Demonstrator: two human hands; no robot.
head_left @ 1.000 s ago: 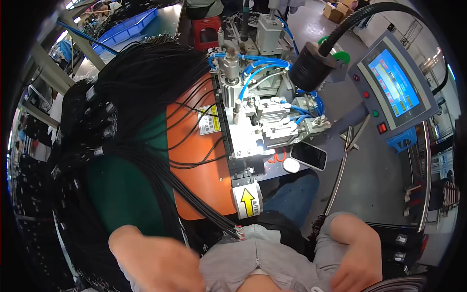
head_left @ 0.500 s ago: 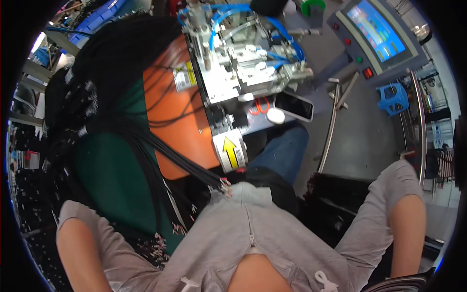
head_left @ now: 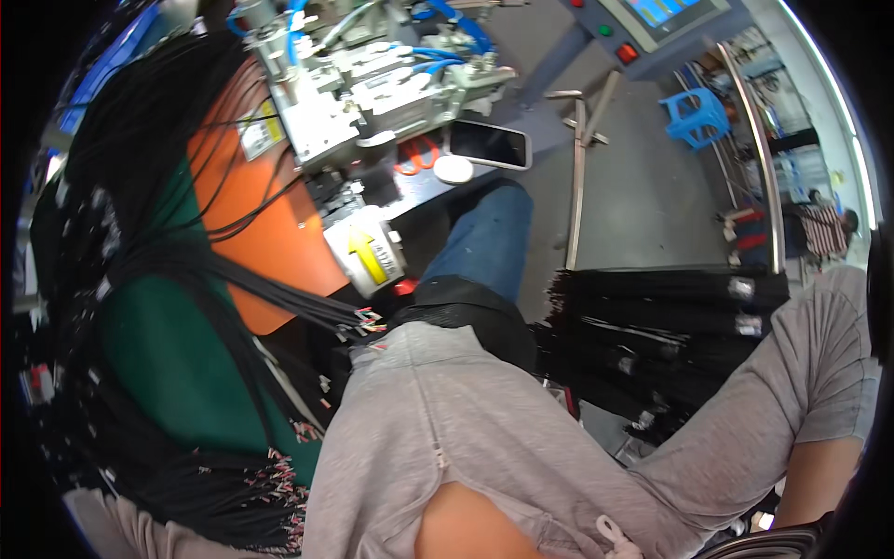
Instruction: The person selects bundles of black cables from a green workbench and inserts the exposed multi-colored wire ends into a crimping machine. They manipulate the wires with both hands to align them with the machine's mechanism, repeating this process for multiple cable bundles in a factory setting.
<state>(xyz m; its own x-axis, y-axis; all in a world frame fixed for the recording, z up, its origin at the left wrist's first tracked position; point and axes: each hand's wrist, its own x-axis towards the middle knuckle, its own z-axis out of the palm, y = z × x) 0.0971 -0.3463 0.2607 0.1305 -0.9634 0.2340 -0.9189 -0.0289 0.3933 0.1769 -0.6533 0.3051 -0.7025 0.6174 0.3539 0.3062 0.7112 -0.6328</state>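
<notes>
Neither of my hands shows. My right sleeve ends above a bare forearm (head_left: 819,480) at the lower right, and the hand lies out of sight. Of my left arm only the grey sleeve (head_left: 140,531) is visible, at the lower left corner. A bundle of black cables (head_left: 289,289) with stripped coloured wire ends reaches to just in front of my lap. More black cables (head_left: 214,489), their ends stripped, lie beside my left sleeve on a green surface (head_left: 158,345). Bundled black cables (head_left: 652,326) are piled at my right, near the right sleeve.
Ahead stands a metal machine (head_left: 372,93) with blue air tubes, beside an orange board (head_left: 261,233). A phone (head_left: 489,145), a white oval object (head_left: 453,169) and red-handled scissors (head_left: 416,156) lie beside it. Further right are a control screen (head_left: 656,14), a metal rail (head_left: 759,149) and a blue stool (head_left: 696,118).
The whole view has shifted, so the machine sits further left and higher. My left forearm has left the picture, while more of the cable pile at my right shows.
</notes>
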